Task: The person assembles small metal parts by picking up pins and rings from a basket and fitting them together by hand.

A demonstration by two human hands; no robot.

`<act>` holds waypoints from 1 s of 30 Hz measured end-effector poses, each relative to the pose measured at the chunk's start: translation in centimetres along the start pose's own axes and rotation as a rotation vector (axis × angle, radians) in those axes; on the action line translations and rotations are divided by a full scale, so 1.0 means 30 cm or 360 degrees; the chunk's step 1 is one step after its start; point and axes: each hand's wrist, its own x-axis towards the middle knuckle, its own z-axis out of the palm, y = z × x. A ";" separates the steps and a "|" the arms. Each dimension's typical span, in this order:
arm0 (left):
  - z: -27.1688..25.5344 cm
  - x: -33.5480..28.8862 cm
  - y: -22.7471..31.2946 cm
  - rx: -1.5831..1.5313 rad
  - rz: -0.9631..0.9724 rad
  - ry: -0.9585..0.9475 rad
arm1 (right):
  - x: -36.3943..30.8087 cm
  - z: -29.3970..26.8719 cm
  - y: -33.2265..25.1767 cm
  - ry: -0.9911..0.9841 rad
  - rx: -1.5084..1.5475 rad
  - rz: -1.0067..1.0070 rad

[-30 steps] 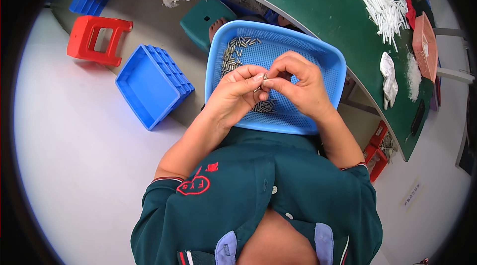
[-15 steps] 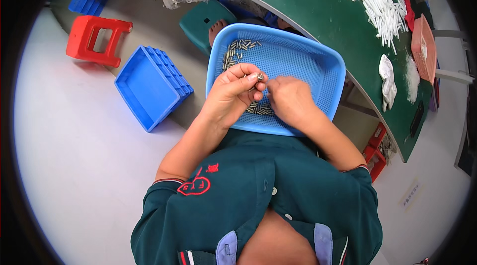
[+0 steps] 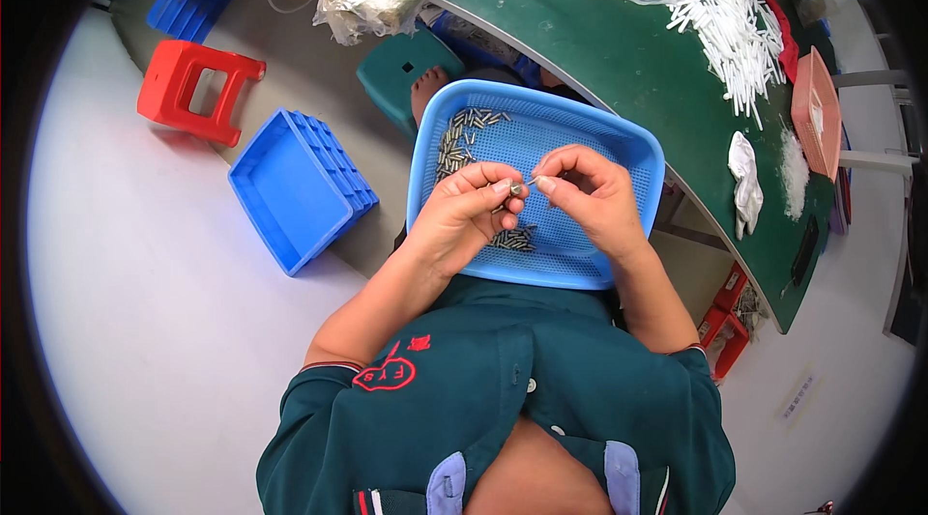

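Above the light-blue perforated plastic basket, my right grip has just turned up, pinching a thin silvery piece beside the small round metal part my left grip pinches, putting both within working reach.

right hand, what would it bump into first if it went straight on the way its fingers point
Most likely the small metal piece at the fingertips of the left hand, just across from the right hand. Depth is unclear in this single view, so it might pass slightly above or below.
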 end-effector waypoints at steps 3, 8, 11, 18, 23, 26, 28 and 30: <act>-0.002 0.002 -0.006 0.0020 0.0008 0.0006 | 0.005 0.008 0.011 0.0023 -0.0094 -0.0218; -0.001 0.003 -0.009 0.0017 0.0010 0.0014 | 0.008 0.024 -0.010 0.0023 -0.0219 -0.0247; -0.001 0.004 -0.010 0.0015 0.0012 0.0022 | 0.008 0.023 -0.019 -0.0023 -0.0315 -0.0259; -0.005 0.003 -0.017 0.0032 0.0011 0.0053 | 0.011 0.021 -0.010 -0.0086 -0.0385 -0.0227; -0.017 0.004 -0.024 0.0058 -0.0026 0.0024 | 0.007 0.026 -0.019 -0.0102 -0.0419 -0.0226; -0.019 0.006 -0.026 0.0040 -0.0054 -0.0006 | 0.002 0.030 -0.011 -0.0075 -0.0555 -0.0380; -0.009 0.006 -0.028 0.0013 -0.0056 -0.0019 | 0.000 0.029 -0.005 -0.0055 -0.0611 -0.0457; 0.015 0.006 -0.026 0.0063 -0.0004 0.0046 | 0.001 0.025 -0.002 0.0022 -0.0676 -0.0516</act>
